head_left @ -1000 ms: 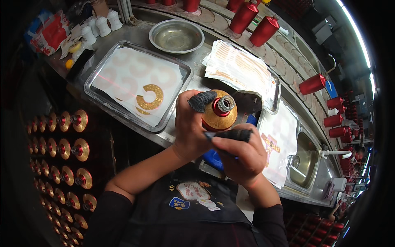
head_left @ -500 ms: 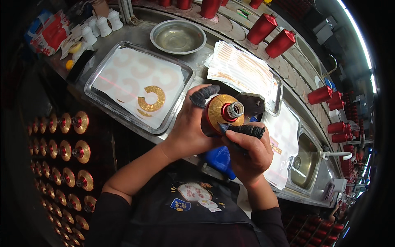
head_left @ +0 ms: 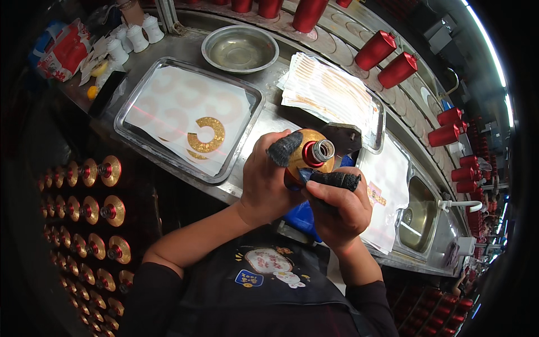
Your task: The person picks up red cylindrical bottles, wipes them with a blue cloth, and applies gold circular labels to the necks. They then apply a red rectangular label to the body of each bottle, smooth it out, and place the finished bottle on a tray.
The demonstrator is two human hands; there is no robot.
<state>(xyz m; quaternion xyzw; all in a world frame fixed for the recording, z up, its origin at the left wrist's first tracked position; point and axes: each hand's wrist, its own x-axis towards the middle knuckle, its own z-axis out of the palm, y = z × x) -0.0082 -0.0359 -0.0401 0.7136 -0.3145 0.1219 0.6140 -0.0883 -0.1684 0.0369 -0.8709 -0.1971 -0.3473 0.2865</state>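
The left hand (head_left: 264, 180) is wrapped around a red bottle with a gold top (head_left: 309, 153), holding it up by the edge of the metal bench (head_left: 270, 119), while the right hand (head_left: 343, 208) pinches a small dark pointy thing (head_left: 304, 175) at the gold part, beside the open neck.

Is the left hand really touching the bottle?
Touching. The head view shows the left hand holding the bottle, its black-covered thumb lying on the gold shoulder.

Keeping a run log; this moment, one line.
left hand: holds bottle; right hand: at bottle's shoulder; bottle: uncapped; left tray: C-shaped gold piece
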